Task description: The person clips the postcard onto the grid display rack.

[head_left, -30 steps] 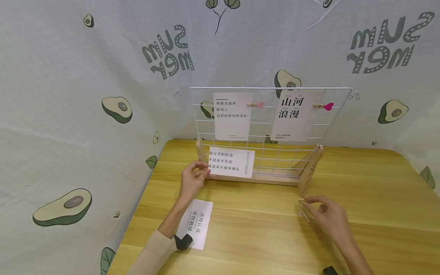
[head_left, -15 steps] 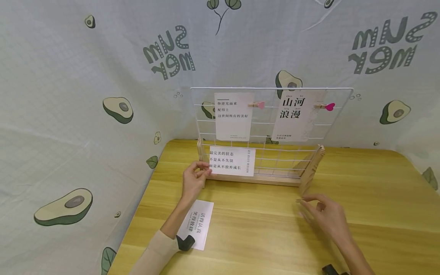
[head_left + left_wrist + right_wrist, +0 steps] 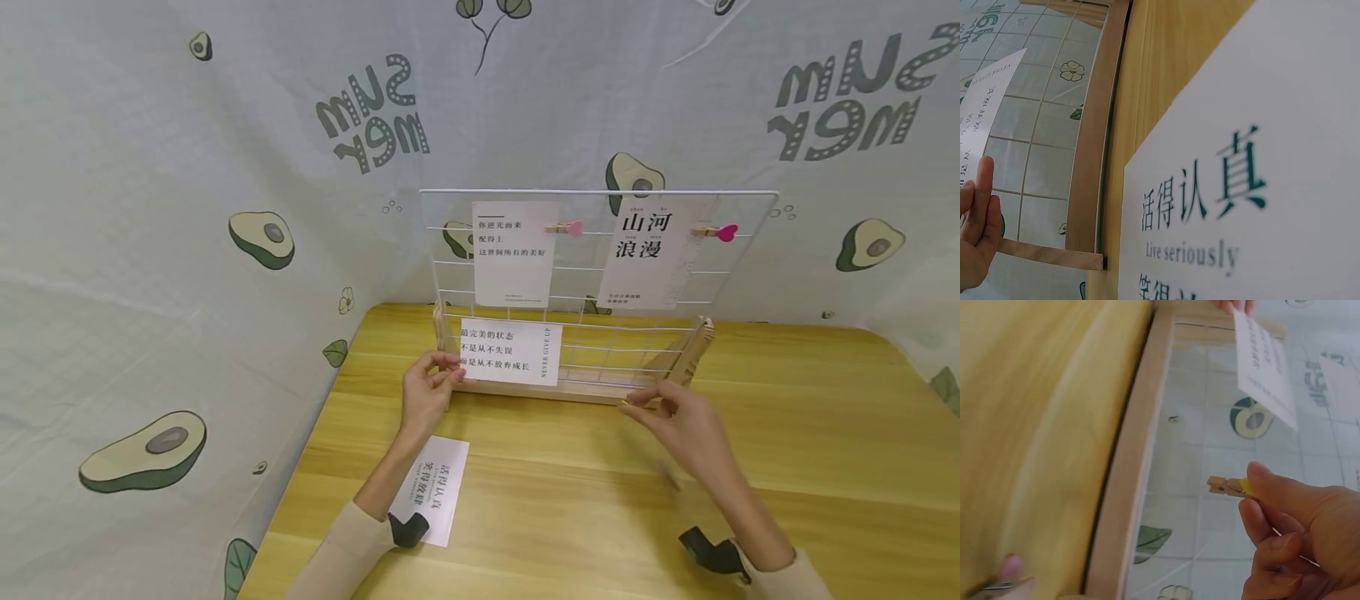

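In the head view my left hand (image 3: 429, 390) pinches the left edge of a white printed card (image 3: 517, 354), held against the lower part of a white wire grid (image 3: 592, 367). My right hand (image 3: 690, 425) is in front of the grid's lower right. Between its thumb and index finger it pinches a small wooden clothespin (image 3: 1227, 486) with a bit of yellow at the gripped end. The clothespin's jaws point toward the card and are apart from it in the right wrist view. Two cards, one with a pale pink heart clothespin (image 3: 564, 228) and one with a bright pink heart clothespin (image 3: 716, 233), hang above.
A loose card (image 3: 442, 492) lies on the wooden table (image 3: 555, 508) beneath my left forearm. Another clothespin, with a pink end (image 3: 1011, 567), lies on the table below my right hand. The grid stands in a wooden base (image 3: 577, 392) before a printed cloth (image 3: 540, 100).
My right hand has moved up and left from the tabletop toward the grid, carrying the clothespin. My left hand keeps the card nearly in place.
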A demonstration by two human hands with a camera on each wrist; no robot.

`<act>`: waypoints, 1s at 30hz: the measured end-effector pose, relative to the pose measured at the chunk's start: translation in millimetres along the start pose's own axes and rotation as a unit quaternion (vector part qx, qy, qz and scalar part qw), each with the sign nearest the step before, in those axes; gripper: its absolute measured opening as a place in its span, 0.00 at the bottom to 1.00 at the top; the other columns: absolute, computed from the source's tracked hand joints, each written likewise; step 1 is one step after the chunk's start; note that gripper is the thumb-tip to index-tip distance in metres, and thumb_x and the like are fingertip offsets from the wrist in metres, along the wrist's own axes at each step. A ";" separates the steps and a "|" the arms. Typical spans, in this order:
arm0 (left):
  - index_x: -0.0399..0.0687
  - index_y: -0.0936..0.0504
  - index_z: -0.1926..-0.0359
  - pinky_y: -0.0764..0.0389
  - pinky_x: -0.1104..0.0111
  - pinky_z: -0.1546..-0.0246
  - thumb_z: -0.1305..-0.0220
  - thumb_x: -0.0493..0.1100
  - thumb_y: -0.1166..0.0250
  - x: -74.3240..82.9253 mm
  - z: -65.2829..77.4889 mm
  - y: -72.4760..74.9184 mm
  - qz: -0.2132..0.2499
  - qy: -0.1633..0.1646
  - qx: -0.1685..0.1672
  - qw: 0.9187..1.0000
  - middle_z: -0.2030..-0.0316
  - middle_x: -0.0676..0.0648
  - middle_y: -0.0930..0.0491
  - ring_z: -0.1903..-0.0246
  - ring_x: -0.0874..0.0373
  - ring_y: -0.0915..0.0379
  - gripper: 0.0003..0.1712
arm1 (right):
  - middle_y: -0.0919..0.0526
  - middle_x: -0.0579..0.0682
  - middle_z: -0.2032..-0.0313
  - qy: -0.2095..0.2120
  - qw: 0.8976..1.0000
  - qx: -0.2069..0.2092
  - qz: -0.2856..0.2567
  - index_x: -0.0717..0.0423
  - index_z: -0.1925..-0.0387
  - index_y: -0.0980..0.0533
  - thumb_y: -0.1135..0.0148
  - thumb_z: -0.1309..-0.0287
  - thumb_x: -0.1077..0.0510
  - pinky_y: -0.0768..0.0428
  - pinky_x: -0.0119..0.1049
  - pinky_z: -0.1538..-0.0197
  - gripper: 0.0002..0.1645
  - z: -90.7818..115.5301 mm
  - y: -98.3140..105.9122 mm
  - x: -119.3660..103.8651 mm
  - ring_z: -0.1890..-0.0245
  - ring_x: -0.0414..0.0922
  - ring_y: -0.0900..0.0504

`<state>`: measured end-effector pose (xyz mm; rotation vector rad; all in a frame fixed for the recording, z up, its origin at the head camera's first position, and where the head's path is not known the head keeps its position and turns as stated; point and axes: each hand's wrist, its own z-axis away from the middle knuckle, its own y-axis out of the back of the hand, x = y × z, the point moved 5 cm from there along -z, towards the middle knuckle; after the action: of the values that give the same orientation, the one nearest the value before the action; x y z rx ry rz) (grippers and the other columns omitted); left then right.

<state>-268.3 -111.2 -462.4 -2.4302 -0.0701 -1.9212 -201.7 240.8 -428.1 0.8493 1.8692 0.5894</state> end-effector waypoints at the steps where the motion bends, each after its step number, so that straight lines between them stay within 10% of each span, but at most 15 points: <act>1: 0.26 0.20 0.51 0.31 0.81 0.79 0.37 0.22 0.34 0.1 0.0 -0.5 0.000 0.000 0.000 1.000 0.60 0.33 0.21 0.68 0.58 0.10 0.13 | 0.26 0.43 0.82 0.003 1.000 0.000 -0.002 0.53 0.66 0.14 0.21 0.48 0.61 0.40 0.29 0.80 0.08 -3.4 0.1 -2.5 0.83 0.32 0.41; 10: 0.27 0.20 0.51 0.19 0.79 0.67 0.37 0.23 0.34 0.9 0.5 -5.3 0.016 -0.005 -0.004 1.000 0.61 0.34 0.20 0.69 0.59 0.10 0.13 | 0.25 0.45 0.80 0.051 0.998 0.028 -0.014 0.54 0.64 0.12 0.22 0.46 0.62 0.41 0.30 0.81 0.07 -32.6 4.2 -30.1 0.83 0.33 0.40; 18: 0.25 0.20 0.51 0.16 0.77 0.63 0.38 0.22 0.34 1.5 0.3 -7.4 0.030 -0.013 0.005 0.999 0.59 0.29 0.21 0.65 0.42 0.10 0.13 | 0.17 0.50 0.71 0.079 0.996 0.031 -0.018 0.57 0.60 0.13 0.25 0.43 0.64 0.40 0.30 0.83 0.08 -53.2 2.1 -53.2 0.83 0.33 0.38; 30: 0.27 0.19 0.50 0.13 0.72 0.56 0.35 0.24 0.35 0.9 2.0 -8.6 0.030 -0.021 0.008 0.999 0.58 0.31 0.20 0.66 0.49 0.09 0.12 | 0.17 0.49 0.71 0.106 0.992 0.073 -0.020 0.58 0.62 0.12 0.25 0.42 0.62 0.43 0.28 0.79 0.06 -74.5 -5.4 -73.8 0.83 0.33 0.41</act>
<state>-266.7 -102.4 -461.8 -2.4338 -0.0130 -1.8384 -249.3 178.1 -358.6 0.8691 2.1381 0.5407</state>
